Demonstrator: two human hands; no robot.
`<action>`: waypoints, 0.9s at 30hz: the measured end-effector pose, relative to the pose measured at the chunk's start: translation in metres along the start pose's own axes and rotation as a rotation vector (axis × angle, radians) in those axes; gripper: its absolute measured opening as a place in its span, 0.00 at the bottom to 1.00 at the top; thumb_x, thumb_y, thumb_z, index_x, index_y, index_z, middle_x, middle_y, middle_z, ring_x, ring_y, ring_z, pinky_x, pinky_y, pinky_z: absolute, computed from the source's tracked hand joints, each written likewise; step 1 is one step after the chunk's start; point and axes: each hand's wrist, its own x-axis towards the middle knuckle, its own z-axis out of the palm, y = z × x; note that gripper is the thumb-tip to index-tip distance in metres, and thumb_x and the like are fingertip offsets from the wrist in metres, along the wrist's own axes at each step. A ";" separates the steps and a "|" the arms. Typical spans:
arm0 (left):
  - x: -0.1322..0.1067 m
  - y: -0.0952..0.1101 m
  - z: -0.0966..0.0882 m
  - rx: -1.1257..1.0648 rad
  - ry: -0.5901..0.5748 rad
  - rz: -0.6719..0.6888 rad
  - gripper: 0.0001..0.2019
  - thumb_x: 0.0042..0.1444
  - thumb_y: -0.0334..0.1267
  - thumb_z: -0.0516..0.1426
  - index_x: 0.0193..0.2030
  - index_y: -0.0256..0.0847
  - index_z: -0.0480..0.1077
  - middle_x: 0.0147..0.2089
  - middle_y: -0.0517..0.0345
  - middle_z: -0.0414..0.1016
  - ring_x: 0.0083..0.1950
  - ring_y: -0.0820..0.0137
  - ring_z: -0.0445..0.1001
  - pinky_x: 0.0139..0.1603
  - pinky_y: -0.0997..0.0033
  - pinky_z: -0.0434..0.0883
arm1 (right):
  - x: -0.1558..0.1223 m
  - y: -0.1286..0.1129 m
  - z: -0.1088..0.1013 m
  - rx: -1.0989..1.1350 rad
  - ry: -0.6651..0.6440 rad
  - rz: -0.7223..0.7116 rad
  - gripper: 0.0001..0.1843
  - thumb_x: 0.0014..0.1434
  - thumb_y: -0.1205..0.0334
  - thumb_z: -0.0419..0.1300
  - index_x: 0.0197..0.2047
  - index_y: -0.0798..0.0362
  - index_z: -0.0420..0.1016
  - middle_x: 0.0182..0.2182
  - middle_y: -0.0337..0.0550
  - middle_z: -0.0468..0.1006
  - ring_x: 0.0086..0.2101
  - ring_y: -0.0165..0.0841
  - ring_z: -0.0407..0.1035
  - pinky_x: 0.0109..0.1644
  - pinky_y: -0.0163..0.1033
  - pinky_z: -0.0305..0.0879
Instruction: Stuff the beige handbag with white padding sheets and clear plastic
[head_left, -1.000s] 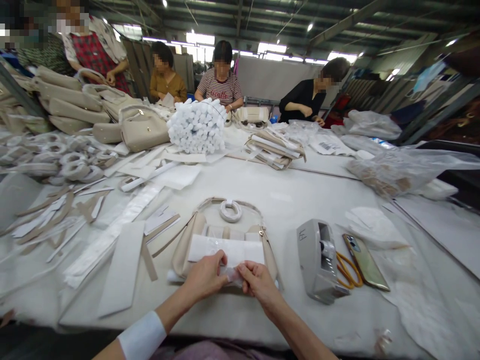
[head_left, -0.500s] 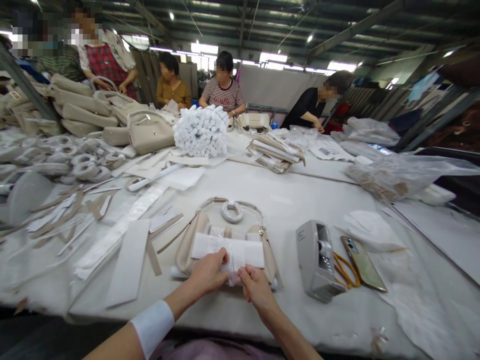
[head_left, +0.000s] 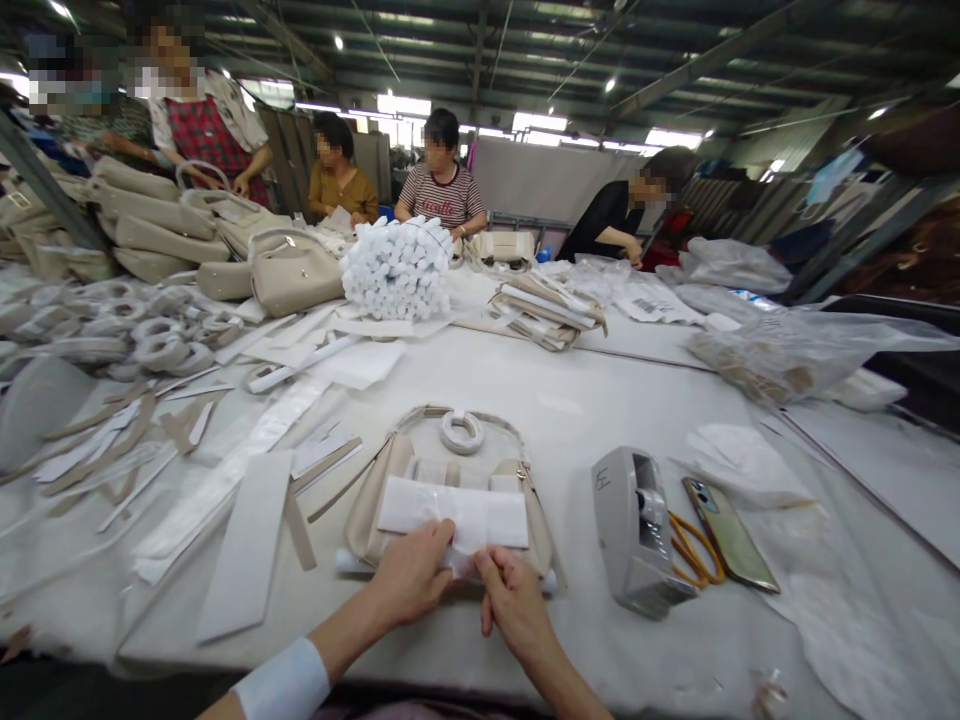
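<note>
A beige handbag (head_left: 379, 480) lies on the table in front of me, its strap (head_left: 495, 415) looped away from me. A folded white foam sheet (head_left: 420, 507) sits across its front, and clear plastic film (head_left: 471, 530) runs over the sheet's middle. My left hand (head_left: 412, 568) is closed at the film's near left side, its fingers bent against the sheet. On the other side, my right hand (head_left: 514, 603) pinches the film between thumb and forefinger. A wrapped ring (head_left: 461, 432) rests inside the strap loop.
Right of the bag stand a grey tape dispenser (head_left: 626, 535), a yellow-handled tool (head_left: 694, 550) and a phone (head_left: 731, 535). Leftward lie white strips (head_left: 251, 540) and wrapped rings (head_left: 161, 345). A bundle of white rolls (head_left: 397, 268) and several people are beyond.
Both hands have shifted slightly toward me along the bag's near edge. The view has moved a little; the bag stays in place.
</note>
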 end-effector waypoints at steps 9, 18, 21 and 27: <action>0.006 -0.006 0.001 -0.028 -0.030 0.036 0.11 0.52 0.38 0.52 0.43 0.45 0.58 0.45 0.55 0.69 0.46 0.60 0.69 0.40 0.66 0.61 | 0.003 -0.001 0.000 0.004 0.011 0.030 0.27 0.54 0.34 0.48 0.28 0.52 0.64 0.09 0.28 0.59 0.08 0.25 0.51 0.14 0.31 0.39; 0.008 -0.011 -0.013 -0.151 -0.084 0.119 0.03 0.53 0.36 0.49 0.36 0.44 0.60 0.34 0.63 0.67 0.34 0.71 0.66 0.34 0.73 0.61 | 0.005 0.006 0.000 0.115 0.000 0.083 0.30 0.50 0.32 0.50 0.30 0.54 0.64 0.13 0.35 0.69 0.08 0.24 0.52 0.13 0.32 0.38; 0.012 -0.010 -0.011 -0.159 -0.071 0.115 0.01 0.53 0.34 0.49 0.32 0.43 0.60 0.34 0.62 0.68 0.36 0.71 0.66 0.36 0.73 0.61 | 0.006 0.006 -0.001 0.118 -0.009 0.098 0.31 0.49 0.31 0.51 0.32 0.55 0.65 0.12 0.35 0.69 0.08 0.23 0.51 0.13 0.32 0.38; 0.013 0.002 0.003 -0.124 0.059 -0.050 0.05 0.55 0.36 0.48 0.33 0.43 0.63 0.36 0.58 0.70 0.39 0.67 0.67 0.35 0.68 0.57 | 0.008 0.006 -0.003 0.116 -0.035 0.084 0.29 0.53 0.33 0.50 0.33 0.55 0.66 0.07 0.29 0.60 0.08 0.24 0.50 0.14 0.31 0.37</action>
